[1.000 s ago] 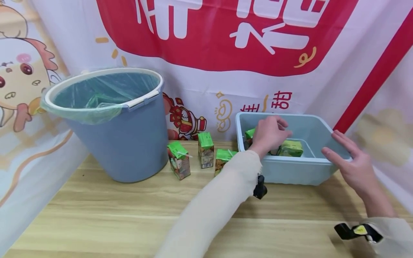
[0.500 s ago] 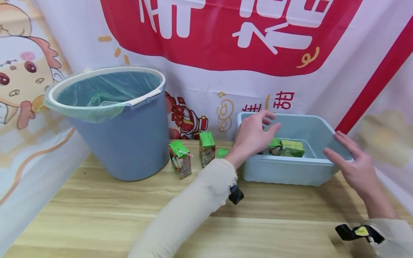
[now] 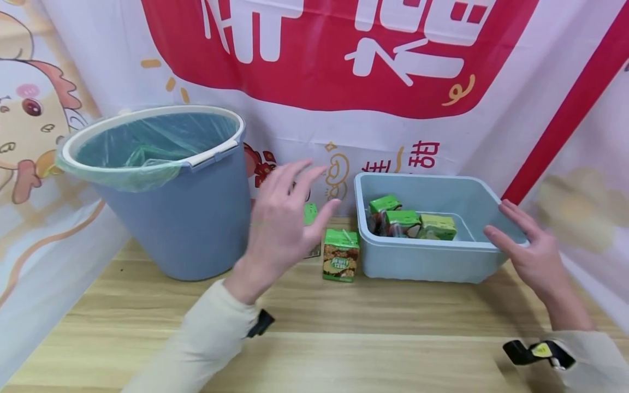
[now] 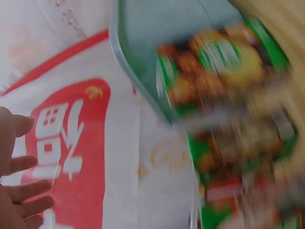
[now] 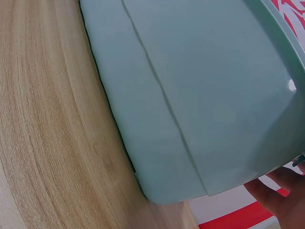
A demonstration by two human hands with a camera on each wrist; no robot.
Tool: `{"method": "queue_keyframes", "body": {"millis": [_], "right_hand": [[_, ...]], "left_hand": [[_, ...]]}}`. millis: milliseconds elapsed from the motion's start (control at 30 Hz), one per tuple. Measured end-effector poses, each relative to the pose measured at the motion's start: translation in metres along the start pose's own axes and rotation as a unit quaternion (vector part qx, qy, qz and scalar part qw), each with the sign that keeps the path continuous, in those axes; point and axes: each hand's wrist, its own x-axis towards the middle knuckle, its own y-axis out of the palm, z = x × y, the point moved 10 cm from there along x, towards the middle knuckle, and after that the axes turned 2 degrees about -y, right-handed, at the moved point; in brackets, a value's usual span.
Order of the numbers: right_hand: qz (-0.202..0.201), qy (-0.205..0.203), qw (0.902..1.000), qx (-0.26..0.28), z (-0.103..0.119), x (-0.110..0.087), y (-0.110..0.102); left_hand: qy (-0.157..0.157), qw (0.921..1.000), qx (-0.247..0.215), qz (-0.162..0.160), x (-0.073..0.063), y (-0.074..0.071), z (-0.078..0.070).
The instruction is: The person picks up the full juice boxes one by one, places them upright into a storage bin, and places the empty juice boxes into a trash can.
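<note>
My left hand (image 3: 282, 224) is in the air left of the light blue plastic tub (image 3: 427, 262), fingers spread and holding nothing. Behind it a drink carton (image 3: 310, 212) is partly covered. A second green-topped drink carton (image 3: 341, 259) stands on the table against the tub's left side. Blurred, the left wrist view shows a row of cartons (image 4: 214, 67) beside the tub. Inside the tub lie more cartons (image 3: 403, 220), among them a yellow-green one (image 3: 438, 226). My right hand (image 3: 533, 256) holds the tub's right end, thumb over the rim, fingers (image 5: 267, 195) along the outside.
A blue bin (image 3: 196, 218) with a white rim and a thin green liner stands at the left. Behind everything hangs a white cloth (image 3: 304, 131) printed in red. Wooden tabletop (image 3: 344, 355) extends in front of the tub and bin.
My left hand has come out of the tub and swept left, fingers spreading, past the standing cartons. The tub's cartons are uncovered now. My right hand stays at the tub.
</note>
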Motion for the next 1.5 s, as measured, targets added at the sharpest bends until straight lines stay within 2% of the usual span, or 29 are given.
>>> {"method": "queue_keyframes", "body": {"millis": [133, 300, 500, 600, 667, 900, 1033, 1133, 1333, 1500], "right_hand": [[0.002, -0.001, 1.0, 0.002, 0.0, 0.0, 0.0], [0.001, -0.002, 1.0, 0.002, 0.0, -0.001, 0.0], [-0.001, -0.001, 1.0, 0.0, 0.0, -0.001, -0.001], [-0.001, -0.003, 1.0, -0.001, 0.0, -0.001, 0.001], [-0.001, -0.003, 1.0, -0.002, 0.0, -0.001, 0.001], [-0.003, 0.001, 1.0, -0.008, -0.001, 0.001, 0.002], [-0.009, -0.004, 0.9999, -0.01, -0.002, 0.0, 0.0], [-0.014, -0.005, 0.9998, -0.013, -0.002, -0.001, -0.002], [0.0, 0.002, 0.9995, -0.031, -0.003, 0.0, -0.003], [0.0, 0.008, 0.9977, -0.068, 0.009, 0.003, -0.004]], "left_hand": [[0.033, 0.9971, 0.061, -0.031, -0.014, -0.034, 0.016], [0.029, 0.9915, 0.095, -0.085, -0.025, -0.074, 0.04], [-0.01, 0.9746, 0.098, -0.201, -0.034, -0.133, 0.072], [-0.039, 0.9664, 0.092, -0.237, -0.037, -0.154, 0.087], [-0.054, 0.964, 0.09, -0.244, -0.038, -0.164, 0.095], [-0.093, 0.9624, 0.082, -0.242, -0.044, -0.181, 0.125], [-0.109, 0.9662, 0.073, -0.222, -0.045, -0.178, 0.142], [-0.118, 0.9672, 0.066, -0.215, -0.046, -0.174, 0.149], [-0.111, 0.9602, 0.06, -0.25, -0.049, -0.172, 0.152], [-0.108, 0.958, 0.057, -0.26, -0.052, -0.172, 0.164]]}}
